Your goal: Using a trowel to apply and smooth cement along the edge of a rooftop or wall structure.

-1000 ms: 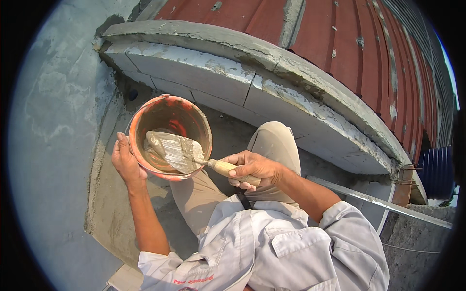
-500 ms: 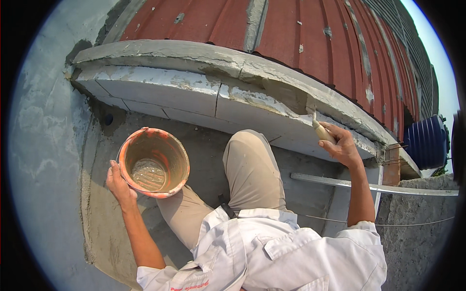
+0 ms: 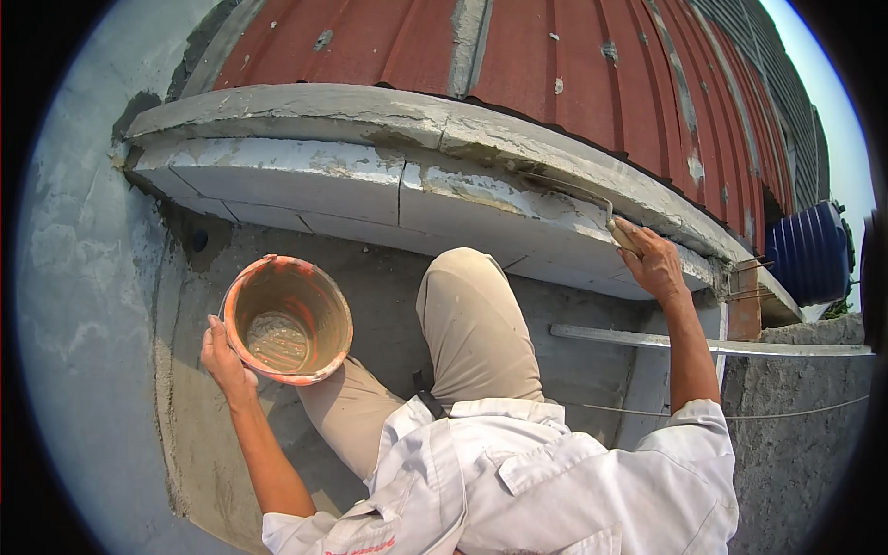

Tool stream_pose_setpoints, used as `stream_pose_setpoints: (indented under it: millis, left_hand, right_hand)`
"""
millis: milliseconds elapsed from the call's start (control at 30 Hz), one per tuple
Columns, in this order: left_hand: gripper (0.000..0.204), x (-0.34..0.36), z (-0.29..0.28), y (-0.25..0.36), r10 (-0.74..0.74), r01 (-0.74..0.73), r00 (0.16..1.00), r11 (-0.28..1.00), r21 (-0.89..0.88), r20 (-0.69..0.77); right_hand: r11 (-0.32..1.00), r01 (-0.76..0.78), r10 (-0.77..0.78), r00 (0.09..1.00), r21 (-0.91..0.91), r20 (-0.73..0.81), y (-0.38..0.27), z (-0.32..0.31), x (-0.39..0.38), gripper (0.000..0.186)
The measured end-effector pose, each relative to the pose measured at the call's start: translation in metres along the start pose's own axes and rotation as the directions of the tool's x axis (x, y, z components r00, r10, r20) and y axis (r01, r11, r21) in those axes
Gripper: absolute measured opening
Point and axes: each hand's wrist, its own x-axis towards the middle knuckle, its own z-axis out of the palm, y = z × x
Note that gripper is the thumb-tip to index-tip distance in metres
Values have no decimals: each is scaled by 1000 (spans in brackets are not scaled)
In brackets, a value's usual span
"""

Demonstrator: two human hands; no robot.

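Observation:
My left hand (image 3: 228, 359) grips the rim and side of an orange bucket (image 3: 340, 319), tilted so its inside shows. Wet grey mortar (image 3: 277, 340) lies in the bottom, and more is smeared up the inner wall. In my right hand (image 3: 655, 263) is a trowel (image 3: 625, 239), held by its light handle. Its thin blade shows nearly edge-on, along the gap between the concrete ledge (image 3: 342, 109) and the top of the white block wall (image 3: 305, 180). Patches of mortar cling to the upper edge of the blocks.
A red corrugated metal sheet (image 3: 407, 46) rises behind the ledge. Thin rods (image 3: 749, 266) stick out near a dark blue ribbed tank (image 3: 809, 254) at right. Below my right forearm runs a long pale bar (image 3: 786, 349). A grey plastered wall (image 3: 83, 305) stands at left.
The trowel blade has turned from its broad face to nearly edge-on, and my right hand has moved slightly up. My left hand keeps hold of the bucket. The view has shifted a little.

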Motion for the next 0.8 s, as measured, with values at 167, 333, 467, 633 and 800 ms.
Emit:
stream_pose_setpoints:
  millis: [167, 333, 467, 633, 800]
  left_hand:
    - [38, 14, -29, -21, 7, -9, 998, 1000, 27, 63]
    - [35, -1, -3, -1, -6, 6, 1000, 1000, 7, 18]
    - [34, 1, -7, -2, -3, 4, 1000, 1000, -6, 15]
    - [33, -3, 3, 4, -21, 23, 1000, 996, -86, 23]
    - [35, 2, -5, -3, 9, -9, 999, 1000, -5, 46]
  right_hand:
    - [999, 45, -43, 997, 24, -61, 1, 7, 2, 55]
    - [999, 23, -21, 999, 35, -41, 5, 9, -2, 55]
    - [995, 69, -63, 994, 69, -92, 9, 17, -2, 55]
    - [997, 41, -34, 994, 60, -101, 10, 21, -6, 57]
    - [1000, 25, -25, 999, 4, -46, 10, 21, -9, 58]
